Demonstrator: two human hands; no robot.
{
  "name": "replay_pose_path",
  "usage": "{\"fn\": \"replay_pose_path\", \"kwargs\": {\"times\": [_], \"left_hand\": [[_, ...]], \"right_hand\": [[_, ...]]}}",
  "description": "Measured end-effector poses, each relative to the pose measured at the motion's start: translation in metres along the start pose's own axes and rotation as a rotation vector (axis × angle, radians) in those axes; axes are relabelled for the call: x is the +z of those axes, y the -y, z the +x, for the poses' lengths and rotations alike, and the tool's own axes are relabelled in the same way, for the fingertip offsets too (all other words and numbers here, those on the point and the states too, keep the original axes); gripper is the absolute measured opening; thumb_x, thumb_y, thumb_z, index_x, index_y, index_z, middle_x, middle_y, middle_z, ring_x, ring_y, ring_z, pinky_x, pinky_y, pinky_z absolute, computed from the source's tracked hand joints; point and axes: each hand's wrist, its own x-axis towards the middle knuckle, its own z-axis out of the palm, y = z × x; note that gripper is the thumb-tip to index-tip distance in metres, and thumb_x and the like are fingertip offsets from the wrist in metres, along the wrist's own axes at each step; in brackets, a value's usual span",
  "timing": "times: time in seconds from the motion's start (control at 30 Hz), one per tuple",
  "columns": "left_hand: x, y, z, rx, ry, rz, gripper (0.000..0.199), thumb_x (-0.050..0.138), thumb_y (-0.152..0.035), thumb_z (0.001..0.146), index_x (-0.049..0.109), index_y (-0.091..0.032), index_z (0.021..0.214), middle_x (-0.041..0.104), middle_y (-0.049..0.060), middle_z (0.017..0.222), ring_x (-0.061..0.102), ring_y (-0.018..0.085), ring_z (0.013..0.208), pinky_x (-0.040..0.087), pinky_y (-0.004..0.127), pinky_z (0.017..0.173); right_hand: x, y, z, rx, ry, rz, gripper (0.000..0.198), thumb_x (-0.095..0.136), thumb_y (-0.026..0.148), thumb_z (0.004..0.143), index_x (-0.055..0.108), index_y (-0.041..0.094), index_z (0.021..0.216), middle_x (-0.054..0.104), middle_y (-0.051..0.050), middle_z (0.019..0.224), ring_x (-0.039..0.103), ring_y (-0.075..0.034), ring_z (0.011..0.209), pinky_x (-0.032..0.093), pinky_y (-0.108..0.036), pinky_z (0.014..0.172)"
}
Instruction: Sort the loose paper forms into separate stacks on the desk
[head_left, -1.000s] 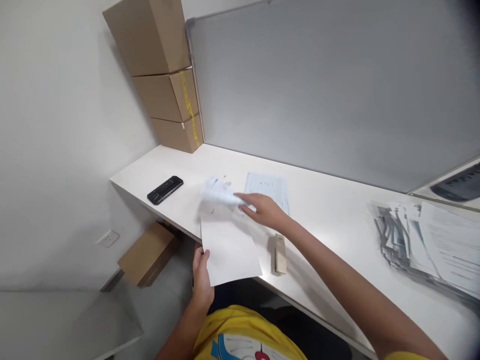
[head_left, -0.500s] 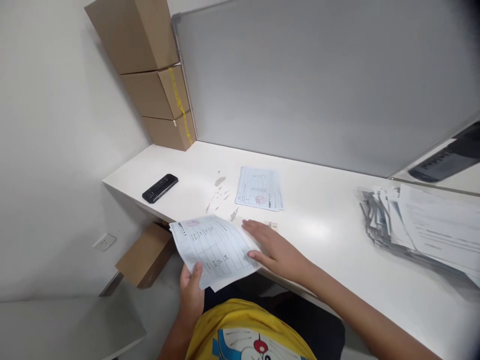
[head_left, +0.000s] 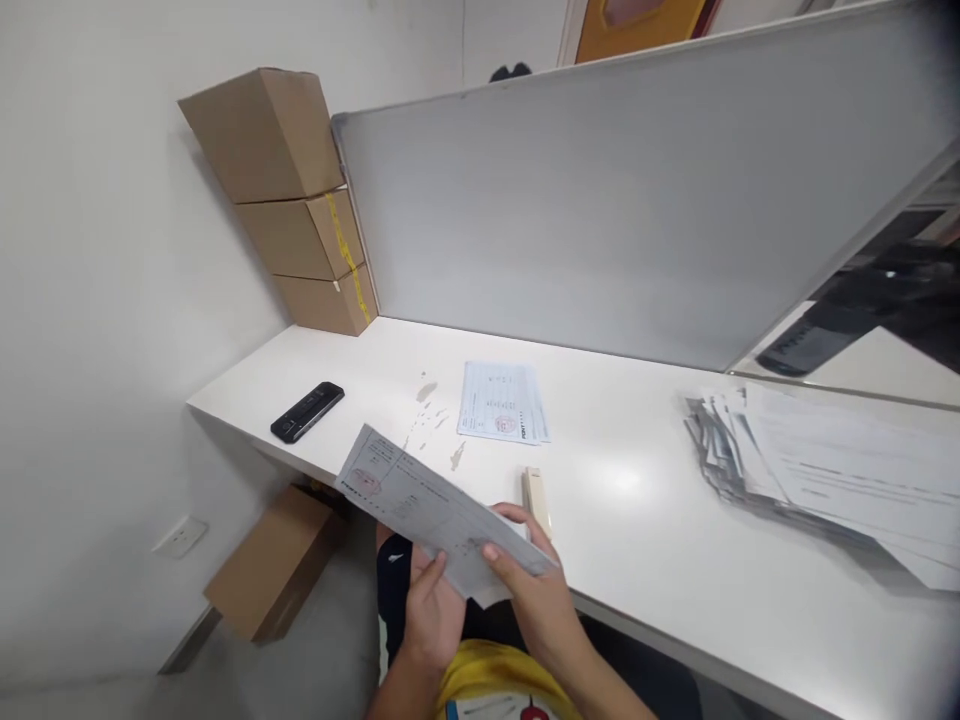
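Note:
A printed form sheet (head_left: 420, 500) with a red round stamp is tilted above my lap at the desk's front edge; whether it is one sheet or more I cannot tell. My left hand (head_left: 436, 605) grips its lower edge, thumb on top. My right hand (head_left: 536, 580) pinches its right end, thumb over the face and fingers behind. Just beyond my right hand a cream-coloured stapler-like bar (head_left: 535, 498) lies on the desk. Farther back, similar stamped forms (head_left: 501, 400) rest flat in a small pile.
A black phone (head_left: 307, 411) lies at the desk's left. Cardboard boxes (head_left: 300, 235) are stacked in the back left corner, against a grey partition (head_left: 562, 210). A thick, uneven paper stack (head_left: 840, 470) covers the right side. Another box (head_left: 274, 565) sits below the desk.
My right hand has come in from beside the form to grip its right end. The form has tilted and moved a little. The cream bar is now more fully visible. The view has shifted upward.

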Motion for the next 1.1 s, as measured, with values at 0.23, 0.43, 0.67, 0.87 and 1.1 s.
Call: {"fn": "replay_pose_path", "kwargs": {"times": [0.23, 0.43, 0.67, 0.87, 1.1], "left_hand": [[0.040, -0.003, 0.003, 0.027, 0.006, 0.062, 0.045, 0.076, -0.030, 0.070, 0.070, -0.030, 0.115, 0.071, 0.006, 0.121, 0.062, 0.030, 0.121, 0.048, 0.046, 0.104], [0.030, -0.069, 0.030, 0.624, -0.089, 0.419, 0.050, 0.073, -0.046, 0.073, 0.062, -0.033, 0.121, 0.065, 0.005, 0.126, 0.054, 0.029, 0.130, 0.038, 0.046, 0.112], [0.000, -0.094, 0.070, 0.515, 0.005, 0.752, 0.045, 0.082, -0.035, 0.064, 0.067, -0.021, 0.104, 0.067, 0.008, 0.112, 0.057, 0.030, 0.120, 0.040, 0.038, 0.108], [0.002, -0.077, 0.054, 0.487, -0.123, 0.559, 0.040, 0.084, -0.036, 0.057, 0.069, -0.024, 0.092, 0.067, 0.001, 0.085, 0.062, 0.023, 0.092, 0.047, 0.031, 0.086], [-0.018, -0.070, 0.034, 0.580, -0.018, 0.522, 0.026, 0.074, -0.040, 0.071, 0.070, -0.020, 0.089, 0.064, 0.004, 0.086, 0.059, 0.020, 0.082, 0.046, 0.028, 0.075]], "right_hand": [[0.000, -0.012, 0.000, -0.010, -0.095, 0.029, 0.037, 0.061, 0.053, 0.091, 0.068, 0.025, 0.114, 0.075, -0.011, 0.108, 0.071, -0.030, 0.099, 0.060, -0.048, 0.088], [-0.016, -0.005, 0.007, -0.224, -0.027, -0.135, 0.027, 0.053, 0.043, 0.098, 0.076, 0.029, 0.097, 0.076, -0.007, 0.102, 0.071, -0.028, 0.102, 0.058, -0.046, 0.090], [-0.009, -0.036, 0.015, -0.163, -0.144, -0.197, 0.041, 0.064, 0.044, 0.089, 0.058, 0.027, 0.126, 0.073, -0.011, 0.116, 0.068, -0.028, 0.112, 0.053, -0.051, 0.101], [-0.017, -0.055, 0.015, -0.207, -0.120, -0.303, 0.028, 0.053, 0.042, 0.095, 0.067, 0.027, 0.113, 0.072, -0.009, 0.114, 0.069, -0.029, 0.108, 0.057, -0.046, 0.094], [-0.077, -0.051, -0.031, -0.086, 0.057, -0.460, 0.043, 0.051, 0.037, 0.097, 0.052, 0.033, 0.140, 0.070, -0.009, 0.120, 0.070, -0.029, 0.101, 0.061, -0.044, 0.085]]}}
